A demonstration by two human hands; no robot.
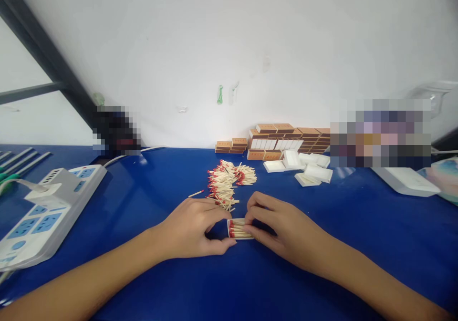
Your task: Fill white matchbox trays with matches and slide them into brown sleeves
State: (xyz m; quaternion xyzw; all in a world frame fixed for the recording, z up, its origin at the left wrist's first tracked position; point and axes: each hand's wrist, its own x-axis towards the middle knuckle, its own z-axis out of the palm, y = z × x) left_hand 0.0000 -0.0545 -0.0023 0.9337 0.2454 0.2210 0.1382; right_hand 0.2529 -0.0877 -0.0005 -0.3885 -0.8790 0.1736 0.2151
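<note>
A small white matchbox tray (228, 230) lies on the blue table between my hands, filled with red-tipped matches (237, 230) lying lengthwise, heads to the left. My left hand (193, 228) grips the tray's left end, index finger at the far side and thumb at the near side. Over the right end, my right hand (286, 223) has its fingers drawn together on the matches, hiding that end of the tray. Just beyond the hands spreads a heap of loose matches (222, 182). One stray match (196, 193) lies to its left.
Stacked brown matchboxes (275, 135) stand against the white wall (179, 58). Several white trays (317, 172) lie in front of them. A power strip (53, 216) with a plugged-in adapter is at left. A white object (408, 182) sits at right.
</note>
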